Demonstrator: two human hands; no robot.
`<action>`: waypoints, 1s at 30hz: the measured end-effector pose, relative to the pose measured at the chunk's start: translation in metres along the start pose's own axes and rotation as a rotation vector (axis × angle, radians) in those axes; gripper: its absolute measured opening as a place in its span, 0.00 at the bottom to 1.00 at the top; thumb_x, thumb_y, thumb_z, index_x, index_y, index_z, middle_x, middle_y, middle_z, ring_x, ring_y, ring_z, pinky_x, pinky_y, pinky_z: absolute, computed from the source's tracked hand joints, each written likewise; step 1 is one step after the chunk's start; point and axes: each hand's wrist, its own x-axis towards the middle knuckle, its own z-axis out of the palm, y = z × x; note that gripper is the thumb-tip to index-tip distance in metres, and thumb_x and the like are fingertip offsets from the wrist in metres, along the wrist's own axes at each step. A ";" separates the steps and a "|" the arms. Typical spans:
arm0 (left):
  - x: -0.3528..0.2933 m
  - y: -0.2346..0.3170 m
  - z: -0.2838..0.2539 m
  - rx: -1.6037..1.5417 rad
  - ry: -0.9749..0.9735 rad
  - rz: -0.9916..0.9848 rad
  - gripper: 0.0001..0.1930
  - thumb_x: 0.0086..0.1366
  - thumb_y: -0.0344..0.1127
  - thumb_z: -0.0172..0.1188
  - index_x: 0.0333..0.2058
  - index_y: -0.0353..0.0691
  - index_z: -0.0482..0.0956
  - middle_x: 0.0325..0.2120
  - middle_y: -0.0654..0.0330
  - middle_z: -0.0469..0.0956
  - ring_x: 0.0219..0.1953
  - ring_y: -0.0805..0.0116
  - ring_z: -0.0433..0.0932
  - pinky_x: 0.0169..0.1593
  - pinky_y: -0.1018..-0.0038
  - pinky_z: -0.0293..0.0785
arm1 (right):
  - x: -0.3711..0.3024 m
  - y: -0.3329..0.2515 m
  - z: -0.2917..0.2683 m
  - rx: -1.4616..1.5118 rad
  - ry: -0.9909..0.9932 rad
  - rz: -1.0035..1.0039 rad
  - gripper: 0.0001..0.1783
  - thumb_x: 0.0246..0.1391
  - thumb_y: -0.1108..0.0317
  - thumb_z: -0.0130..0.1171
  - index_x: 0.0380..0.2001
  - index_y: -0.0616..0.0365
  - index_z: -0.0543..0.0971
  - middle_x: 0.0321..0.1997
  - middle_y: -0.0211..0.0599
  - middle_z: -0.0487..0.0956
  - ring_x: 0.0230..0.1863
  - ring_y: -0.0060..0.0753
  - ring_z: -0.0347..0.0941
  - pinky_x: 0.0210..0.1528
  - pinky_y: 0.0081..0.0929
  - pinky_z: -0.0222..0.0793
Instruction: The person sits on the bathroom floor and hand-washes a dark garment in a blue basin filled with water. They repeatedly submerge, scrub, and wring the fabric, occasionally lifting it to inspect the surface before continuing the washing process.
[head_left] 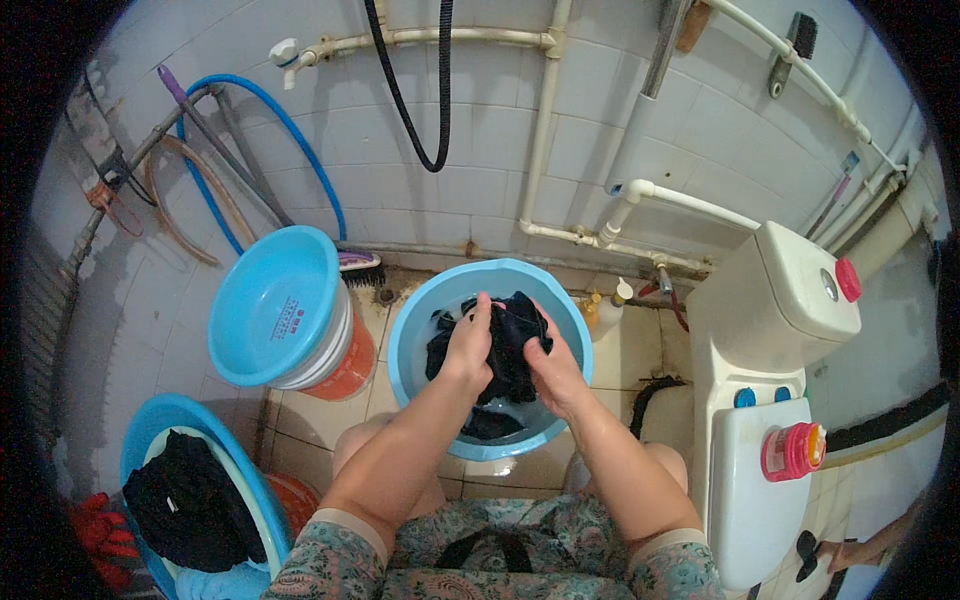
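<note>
In front of me a light-blue basin (408,408) stands on the floor, with water and wet black cloth in it. My left hand (470,345) and my right hand (556,370) grip a black garment (512,345) between them, just over the basin. The left thumb points up along the cloth, while the right hand is wrapped round its right side. More of the black cloth hangs down into the water. Which kind of garment it is, I cannot make out. The fingertips are partly hidden in its folds.
To the left, another blue basin (265,345) rests on an orange-and-white bucket (345,365). Black clothes (195,510) fill a tub (150,420) at lower left. Pump bottles (610,312) stand behind my basin. A toilet (765,520) with a pink tub (790,452) on it is at right.
</note>
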 end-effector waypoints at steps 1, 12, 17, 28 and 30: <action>-0.006 0.002 0.003 0.073 0.008 0.016 0.20 0.67 0.52 0.43 0.38 0.39 0.72 0.38 0.59 0.72 0.41 0.67 0.71 0.46 0.69 0.69 | -0.001 -0.002 0.002 -0.089 -0.002 -0.024 0.36 0.50 0.61 0.62 0.60 0.55 0.58 0.55 0.35 0.67 0.54 0.28 0.63 0.56 0.29 0.60; 0.006 0.047 -0.024 0.711 0.052 0.479 0.24 0.68 0.54 0.39 0.41 0.37 0.72 0.36 0.53 0.76 0.36 0.68 0.69 0.48 0.73 0.63 | 0.005 -0.038 -0.037 0.056 0.210 -0.095 0.17 0.54 0.64 0.56 0.46 0.59 0.71 0.44 0.34 0.75 0.45 0.30 0.70 0.51 0.29 0.62; 0.005 0.050 -0.028 0.641 -0.196 0.344 0.24 0.67 0.53 0.42 0.50 0.37 0.67 0.47 0.54 0.69 0.46 0.68 0.67 0.52 0.71 0.63 | -0.005 -0.059 -0.048 0.143 0.080 -0.047 0.18 0.53 0.66 0.57 0.47 0.60 0.71 0.44 0.35 0.75 0.46 0.31 0.70 0.50 0.30 0.64; -0.031 0.037 -0.007 0.456 -0.681 0.169 0.29 0.56 0.27 0.56 0.57 0.35 0.60 0.51 0.58 0.67 0.53 0.69 0.65 0.57 0.72 0.60 | -0.009 -0.082 -0.079 0.178 -0.046 -0.143 0.16 0.51 0.62 0.59 0.40 0.59 0.71 0.34 0.35 0.72 0.38 0.31 0.69 0.43 0.28 0.65; -0.024 0.033 -0.010 0.398 -0.688 0.123 0.30 0.55 0.25 0.56 0.57 0.36 0.60 0.53 0.58 0.66 0.55 0.67 0.64 0.59 0.70 0.58 | -0.010 -0.081 -0.080 0.156 -0.161 -0.129 0.17 0.50 0.61 0.60 0.39 0.59 0.71 0.32 0.35 0.72 0.36 0.30 0.68 0.41 0.26 0.63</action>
